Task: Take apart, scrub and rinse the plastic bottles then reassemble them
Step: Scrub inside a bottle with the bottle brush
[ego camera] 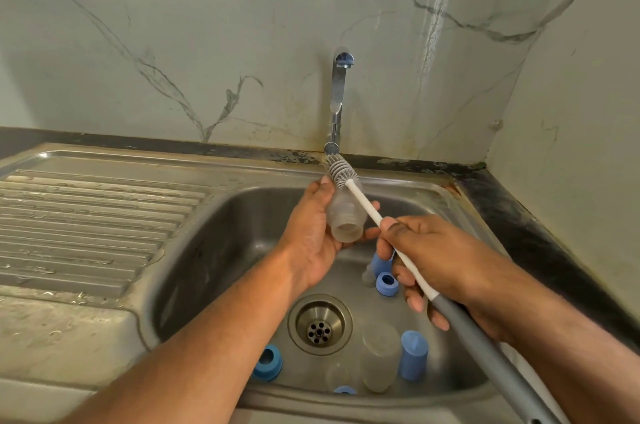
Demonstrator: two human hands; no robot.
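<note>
The scrubbing step is in hand. The left hand point(313, 233) holds a clear bottle point(344, 215) at the centre of the frame, over the sink point(214, 250), fingers curled round its body, open mouth turned toward the camera. The right hand point(440, 264) grips the brush point(367, 205) by its white shaft; the grey bristle head lies against the bottle's outside, near its base. Next, I judge, the head must be drawn back and aimed into the mouth. The tap point(337, 105) above shows no water running. Lower in the basin lie blue caps point(387, 283), another clear bottle point(379, 358) and the drain point(319, 324), none blocking the hands.
</note>
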